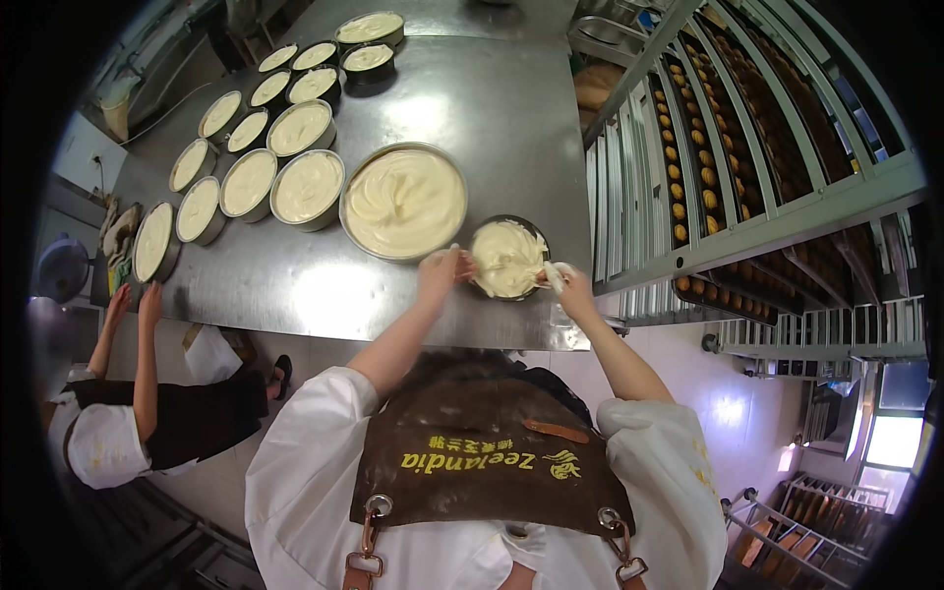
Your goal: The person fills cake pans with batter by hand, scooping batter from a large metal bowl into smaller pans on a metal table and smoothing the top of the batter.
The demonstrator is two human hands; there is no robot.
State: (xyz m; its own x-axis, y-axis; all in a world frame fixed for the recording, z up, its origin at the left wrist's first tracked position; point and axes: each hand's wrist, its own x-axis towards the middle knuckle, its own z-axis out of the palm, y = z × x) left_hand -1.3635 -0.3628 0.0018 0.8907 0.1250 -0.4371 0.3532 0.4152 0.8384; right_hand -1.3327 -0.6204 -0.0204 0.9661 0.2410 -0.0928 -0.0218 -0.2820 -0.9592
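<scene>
Near the front right of the steel table stands a dark round cake tin (509, 258) of pale, unevenly swirled batter. My left hand (448, 269) is at its left rim, fingers partly spread, with no tool visible in it. At the right rim, my right hand (566, 286) is closed around a batter-coated scraper or spatula (554, 277), whose shape is mostly hidden; its end meets the batter. A larger round tin (403, 201), filled to near its rim with swirled batter, stands just behind and left of my left hand.
Several filled tins (307, 188) cover the left of the steel table (487, 96). At the front left, a co-worker's hands (136, 299) are beside a filled tin (155, 242). A metal rack (811, 199) with trays of small baked goods adjoins the table's right edge.
</scene>
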